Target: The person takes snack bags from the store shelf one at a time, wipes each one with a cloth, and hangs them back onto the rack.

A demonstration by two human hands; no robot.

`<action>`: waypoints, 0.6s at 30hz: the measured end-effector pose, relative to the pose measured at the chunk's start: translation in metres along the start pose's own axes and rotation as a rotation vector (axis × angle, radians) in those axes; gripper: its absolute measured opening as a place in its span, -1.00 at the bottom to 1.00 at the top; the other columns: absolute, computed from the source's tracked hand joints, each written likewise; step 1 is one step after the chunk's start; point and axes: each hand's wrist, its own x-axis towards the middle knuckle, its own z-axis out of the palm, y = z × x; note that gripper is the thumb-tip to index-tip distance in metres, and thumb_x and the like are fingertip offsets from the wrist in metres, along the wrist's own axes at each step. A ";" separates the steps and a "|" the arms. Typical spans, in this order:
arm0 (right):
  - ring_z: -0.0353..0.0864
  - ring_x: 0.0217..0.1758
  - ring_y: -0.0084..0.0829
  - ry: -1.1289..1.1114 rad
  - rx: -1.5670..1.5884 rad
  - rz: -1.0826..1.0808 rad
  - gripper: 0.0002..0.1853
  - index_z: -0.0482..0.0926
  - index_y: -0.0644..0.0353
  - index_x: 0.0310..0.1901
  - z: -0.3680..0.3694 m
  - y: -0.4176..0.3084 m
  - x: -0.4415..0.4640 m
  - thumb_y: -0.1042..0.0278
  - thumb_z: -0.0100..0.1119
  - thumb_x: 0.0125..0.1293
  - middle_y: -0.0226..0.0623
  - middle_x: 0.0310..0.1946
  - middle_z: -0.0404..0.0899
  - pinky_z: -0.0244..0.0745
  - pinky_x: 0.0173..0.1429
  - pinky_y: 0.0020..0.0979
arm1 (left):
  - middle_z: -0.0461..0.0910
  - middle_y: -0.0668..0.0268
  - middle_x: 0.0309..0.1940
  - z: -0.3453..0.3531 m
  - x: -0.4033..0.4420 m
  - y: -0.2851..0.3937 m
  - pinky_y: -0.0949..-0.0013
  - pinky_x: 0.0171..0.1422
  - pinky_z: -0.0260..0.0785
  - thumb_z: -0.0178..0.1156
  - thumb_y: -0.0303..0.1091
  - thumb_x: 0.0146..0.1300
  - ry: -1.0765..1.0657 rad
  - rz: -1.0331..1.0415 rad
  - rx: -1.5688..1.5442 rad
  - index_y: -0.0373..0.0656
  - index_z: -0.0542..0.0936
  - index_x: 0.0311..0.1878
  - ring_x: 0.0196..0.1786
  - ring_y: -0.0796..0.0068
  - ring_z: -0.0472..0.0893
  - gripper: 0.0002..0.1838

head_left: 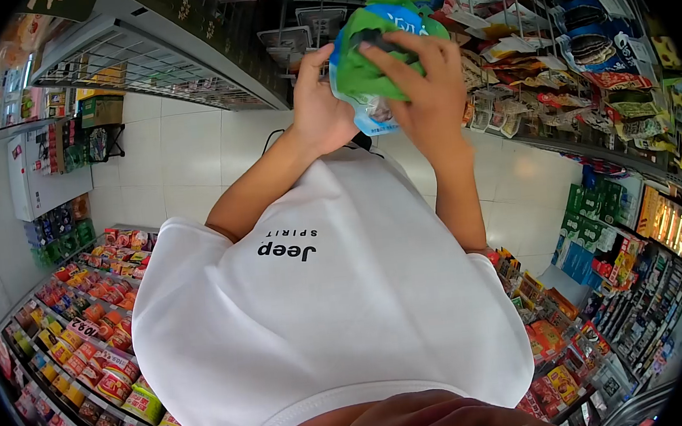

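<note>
A green and blue snack pouch is held up in front of the shelves, with a see-through lower part showing something brownish inside. My left hand grips its left edge, thumb up along the side; its other fingers are partly hidden behind the pouch. Across the front and right side of the pouch lies my right hand, fingers bent over the printed face. A small dark patch on the pouch sits under those fingertips. Hanging snack bags are just right of my right hand.
A wire-mesh shelf juts in at upper left. Packed racks of snacks curve round behind me at lower left, with more shelves at lower right. Pale tiled floor shows between them. A white cabinet stands at the left.
</note>
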 end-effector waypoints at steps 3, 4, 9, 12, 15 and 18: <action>0.55 0.04 -0.24 -0.065 0.008 -0.061 -0.39 0.76 -0.22 0.08 0.008 -0.008 -0.006 0.54 0.40 -0.10 -0.59 0.06 0.63 0.60 -0.07 -0.27 | 0.63 0.19 0.18 -0.005 0.004 0.003 0.10 0.40 0.44 -0.08 0.30 0.45 0.062 0.049 0.016 -0.08 0.57 0.27 0.25 0.19 0.62 -0.32; 0.55 0.04 -0.25 -0.073 0.004 -0.077 -0.39 0.76 -0.22 0.07 0.011 -0.008 -0.009 0.54 0.41 -0.10 -0.59 0.05 0.63 0.60 -0.08 -0.27 | 0.64 0.20 0.16 -0.008 0.006 0.004 0.11 0.39 0.45 -0.07 0.30 0.45 0.054 0.034 -0.009 -0.08 0.57 0.25 0.23 0.19 0.63 -0.33; 0.54 0.04 -0.26 -0.132 0.050 -0.061 -0.40 0.77 -0.26 0.06 0.007 -0.003 -0.016 0.53 0.41 -0.10 -0.60 0.03 0.62 0.60 -0.09 -0.30 | 0.61 0.16 0.19 -0.008 0.005 0.008 0.08 0.41 0.42 0.01 0.23 0.42 0.089 0.010 -0.057 -0.13 0.54 0.32 0.20 0.14 0.62 -0.33; 0.53 0.06 -0.25 -0.086 -0.009 0.005 -0.39 0.78 -0.26 0.06 0.007 -0.008 -0.021 0.54 0.40 -0.10 -0.57 0.03 0.60 0.61 -0.06 -0.28 | 0.60 0.10 0.23 0.000 0.006 0.009 0.06 0.40 0.44 -0.02 0.23 0.43 0.078 0.100 -0.137 -0.17 0.49 0.37 0.23 0.10 0.61 -0.29; 0.51 0.08 -0.21 -0.137 0.046 -0.015 -0.38 0.78 -0.26 0.07 0.012 -0.011 -0.033 0.52 0.40 -0.12 -0.51 0.04 0.59 0.59 0.01 -0.24 | 0.60 0.06 0.25 -0.008 0.010 0.017 0.02 0.42 0.43 -0.04 0.22 0.44 0.071 0.157 -0.010 -0.20 0.47 0.40 0.26 0.08 0.61 -0.28; 0.51 0.05 -0.20 -0.052 0.033 0.014 -0.40 0.79 -0.23 0.05 0.010 -0.001 -0.038 0.51 0.41 -0.12 -0.50 0.02 0.61 0.59 0.03 -0.23 | 0.61 0.06 0.25 0.000 0.009 0.014 -0.02 0.44 0.41 -0.06 0.21 0.45 0.103 0.213 -0.023 -0.20 0.46 0.41 0.26 0.06 0.62 -0.27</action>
